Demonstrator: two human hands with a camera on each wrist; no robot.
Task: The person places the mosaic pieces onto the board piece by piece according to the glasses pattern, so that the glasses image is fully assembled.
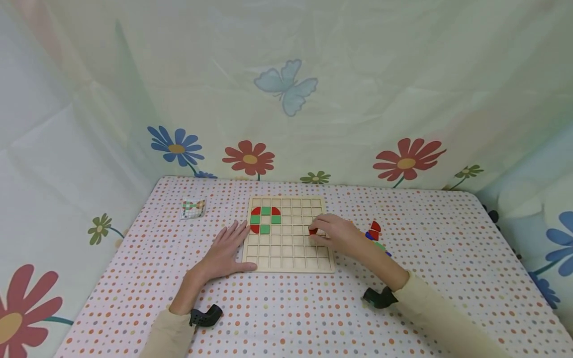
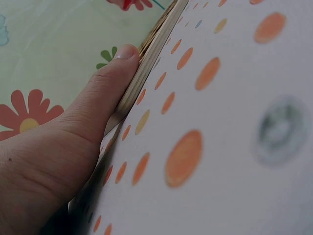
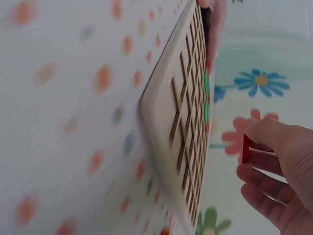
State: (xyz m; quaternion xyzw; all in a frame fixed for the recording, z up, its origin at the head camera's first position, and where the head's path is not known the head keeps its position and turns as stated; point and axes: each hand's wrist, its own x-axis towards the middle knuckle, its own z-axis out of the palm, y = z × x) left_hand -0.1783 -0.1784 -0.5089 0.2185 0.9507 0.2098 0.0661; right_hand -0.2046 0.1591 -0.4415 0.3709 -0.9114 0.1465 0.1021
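A wooden grid board point(image 1: 293, 251) lies on the table. At its upper left, red rounded-corner tiles point(image 1: 255, 211) and green square tiles point(image 1: 266, 210) form a ring around a bare cell. My left hand point(image 1: 224, 251) rests along the board's left side, fingers spread, and its thumb point(image 2: 110, 78) touches the front edge. Between thumb and fingers my right hand point(image 1: 337, 234) pinches a small red tile point(image 3: 245, 149) over the board's right-hand columns. In the right wrist view the tile is held above the board's surface; its shape is mostly hidden by the fingers.
Right of the board lies a loose group of red, blue and green tiles point(image 1: 375, 227), partly behind the right forearm. A small card with a printed grid pattern point(image 1: 193, 208) lies at the back left. The dotted tablecloth point(image 1: 286, 313) reaches a flowered backdrop point(image 1: 349, 124).
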